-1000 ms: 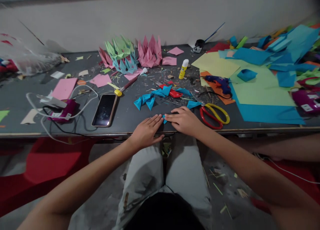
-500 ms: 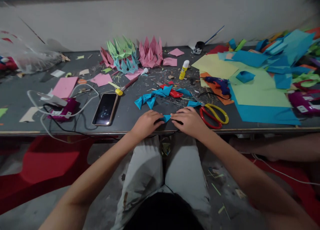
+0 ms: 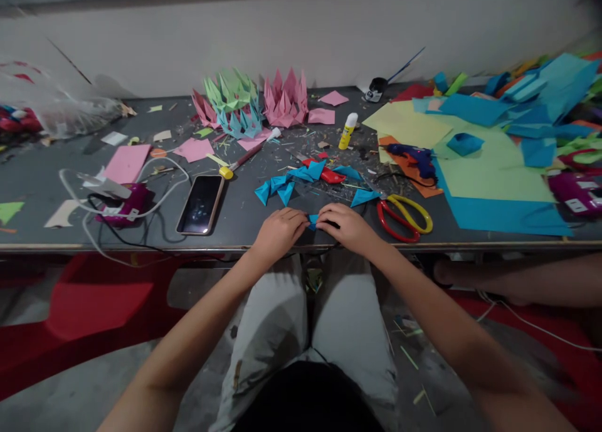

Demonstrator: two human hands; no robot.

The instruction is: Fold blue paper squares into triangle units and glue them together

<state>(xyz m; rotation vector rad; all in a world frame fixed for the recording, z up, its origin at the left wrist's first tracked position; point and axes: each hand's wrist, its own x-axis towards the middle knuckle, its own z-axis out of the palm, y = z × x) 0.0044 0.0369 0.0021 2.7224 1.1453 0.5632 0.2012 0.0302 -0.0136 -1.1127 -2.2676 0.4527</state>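
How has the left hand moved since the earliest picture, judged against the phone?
Yes. The left hand has curled its flat fingers and edged away from the phone, onto the blue paper.

A long dark grey table (image 3: 244,216) carries a black smartphone (image 3: 200,204), red-and-yellow scissors (image 3: 404,216), a yellow-and-white glue stick (image 3: 348,131), pink, green and blue folded paper crowns (image 3: 249,103), a blue glue gun (image 3: 414,155) and large coloured paper sheets (image 3: 489,168)

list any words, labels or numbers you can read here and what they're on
None can be read.
Glue stick: yellow label, print too small.
Purple device: white sticker, blurred.
Purple device on the left: white tags, blurred.
Phone: screen dark, no text.
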